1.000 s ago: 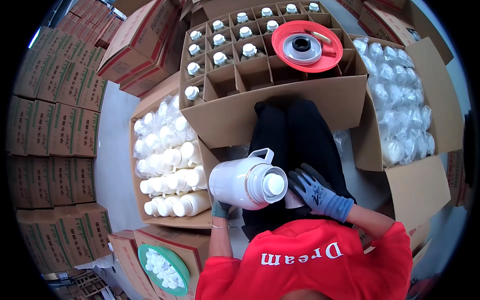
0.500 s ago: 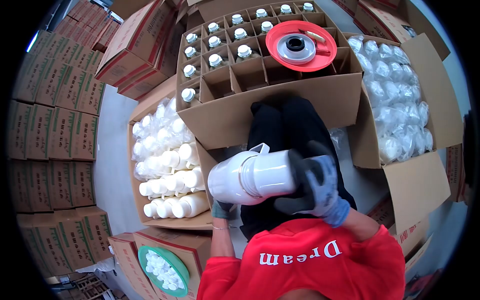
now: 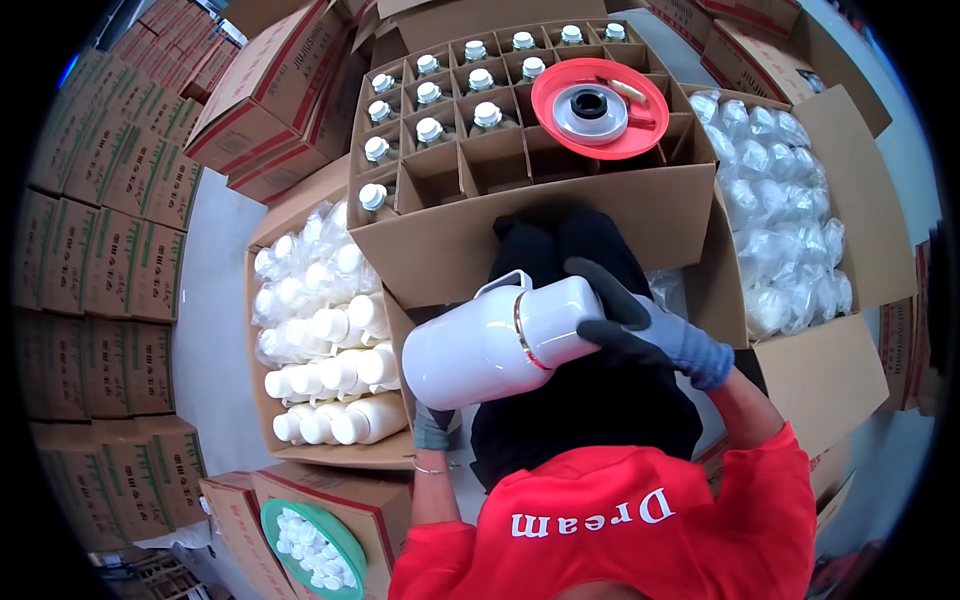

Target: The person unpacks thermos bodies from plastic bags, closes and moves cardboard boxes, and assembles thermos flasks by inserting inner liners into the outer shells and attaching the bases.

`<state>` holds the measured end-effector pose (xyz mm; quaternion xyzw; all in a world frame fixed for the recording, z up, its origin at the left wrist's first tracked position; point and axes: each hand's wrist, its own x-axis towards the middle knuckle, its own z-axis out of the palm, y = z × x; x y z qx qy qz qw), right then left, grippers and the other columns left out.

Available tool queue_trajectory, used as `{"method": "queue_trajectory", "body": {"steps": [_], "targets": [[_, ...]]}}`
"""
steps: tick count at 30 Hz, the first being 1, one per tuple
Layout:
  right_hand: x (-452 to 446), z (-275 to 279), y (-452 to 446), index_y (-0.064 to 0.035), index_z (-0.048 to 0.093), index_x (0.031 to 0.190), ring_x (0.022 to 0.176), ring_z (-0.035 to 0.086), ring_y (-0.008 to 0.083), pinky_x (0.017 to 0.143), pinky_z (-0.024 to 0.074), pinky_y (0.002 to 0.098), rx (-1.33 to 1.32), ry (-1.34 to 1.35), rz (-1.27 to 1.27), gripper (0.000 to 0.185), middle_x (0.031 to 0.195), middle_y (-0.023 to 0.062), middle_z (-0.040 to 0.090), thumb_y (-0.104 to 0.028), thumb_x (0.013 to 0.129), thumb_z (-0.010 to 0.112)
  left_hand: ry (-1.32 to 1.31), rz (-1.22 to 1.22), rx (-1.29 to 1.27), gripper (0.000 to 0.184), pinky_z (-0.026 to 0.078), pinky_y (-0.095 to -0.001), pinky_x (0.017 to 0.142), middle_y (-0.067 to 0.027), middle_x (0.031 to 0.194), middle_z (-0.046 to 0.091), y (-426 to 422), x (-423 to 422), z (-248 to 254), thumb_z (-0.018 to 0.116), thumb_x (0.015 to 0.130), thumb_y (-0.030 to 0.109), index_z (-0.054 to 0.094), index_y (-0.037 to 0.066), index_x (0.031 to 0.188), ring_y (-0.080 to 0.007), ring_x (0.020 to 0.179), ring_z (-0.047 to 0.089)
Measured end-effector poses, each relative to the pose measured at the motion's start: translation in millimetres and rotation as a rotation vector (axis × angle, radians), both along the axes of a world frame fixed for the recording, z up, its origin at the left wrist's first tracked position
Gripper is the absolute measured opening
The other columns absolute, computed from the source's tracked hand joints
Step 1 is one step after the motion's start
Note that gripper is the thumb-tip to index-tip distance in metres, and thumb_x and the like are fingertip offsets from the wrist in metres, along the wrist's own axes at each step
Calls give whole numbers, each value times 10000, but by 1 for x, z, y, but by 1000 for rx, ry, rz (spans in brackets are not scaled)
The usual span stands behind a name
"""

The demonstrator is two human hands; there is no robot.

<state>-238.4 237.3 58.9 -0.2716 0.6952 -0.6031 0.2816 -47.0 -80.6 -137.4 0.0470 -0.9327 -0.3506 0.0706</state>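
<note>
A white thermos flask (image 3: pixel 465 350) with a loop handle and a gold band lies tilted above my lap, its capped end pointing right. My gloved left hand (image 3: pixel 434 425) supports it from below near its base, with most of the fingers hidden under the flask. My gloved right hand (image 3: pixel 640 325) is wrapped round the white cup lid (image 3: pixel 560 320) at the other end. The lid sits on the flask's neck, against the gold band.
A divided carton (image 3: pixel 560 215) of white-capped bottles stands ahead, with a red dish (image 3: pixel 648 92) on it. Cartons of white flasks (image 3: pixel 370 418) at left and wrapped items (image 3: pixel 775 200) at right flank me. A green bowl (image 3: pixel 355 555) of white caps sits lower left.
The flask's inner white stopper was exposed; the cup lid now covers it. My right hand has come up from my lap with the lid and closed on it at the neck.
</note>
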Motion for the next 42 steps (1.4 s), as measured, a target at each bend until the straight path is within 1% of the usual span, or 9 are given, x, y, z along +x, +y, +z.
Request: {"method": "queue_trajectory", "body": {"steps": [3,9,12,19,23,26,30,34,42], "targets": [[-5,10,15,-55,324,1455,1344,382,330,1076,352,418,167,645,81,867,1440,210,382,-319,774,791,-11,10,36,580,375,-377,1067,-134,1372,504,-13,-3,-4,669,877,173,426,64,1392,-277,1270,469],[-6,-41,36,-28,443,1360,1053,609,260,919,490,371,185,-671,274,670,1162,190,590,-359,848,724,-129,0,203,509,405,-371,1025,-139,1311,541,-67,-25,12,656,881,157,468,45,1341,-270,1212,505],[13,-77,60,-16,395,1395,1035,605,236,915,493,338,242,-714,63,660,1174,170,589,-333,892,683,-154,-136,283,357,476,-355,916,-148,1150,627,-38,-76,116,637,875,132,577,-3,1201,-245,1062,587],[65,-59,50,-42,272,1467,1369,330,290,1112,310,421,97,524,-14,1022,1472,179,330,-301,673,862,-288,-226,465,531,447,-302,964,-131,1203,637,-3,-123,156,677,843,193,532,-32,1302,-181,1089,588],[84,-62,43,-68,252,1478,1341,379,321,1083,336,394,27,-213,32,986,1433,206,374,-397,731,805,-422,-376,610,482,466,-289,919,-110,1136,668,15,-156,176,654,850,184,567,-13,1282,-141,1017,604],[53,-47,46,-40,503,1262,994,628,331,900,476,394,599,-214,402,653,1104,217,620,-437,798,736,-407,-574,101,426,505,-324,845,-128,1038,697,62,-178,199,676,832,274,643,81,1210,-209,898,669],[-11,12,61,-37,606,1094,918,626,354,826,495,415,539,514,-157,390,1022,196,630,-285,816,722,-440,-786,-247,269,497,-446,798,-189,999,659,114,-189,182,567,884,288,634,57,1004,-364,924,640],[-72,19,2,-18,611,1090,924,627,297,829,504,364,9,406,400,358,1003,156,630,-208,810,729,-331,-924,6,325,498,-446,791,-197,999,640,99,-188,200,593,856,213,566,100,1160,-383,926,629],[-93,-40,-70,2,481,1225,1013,625,377,856,504,420,702,445,912,833,1061,231,638,-381,581,846,-566,-1106,-142,219,513,-413,783,-166,939,680,102,-205,169,622,806,188,678,86,992,-344,904,653]]}}
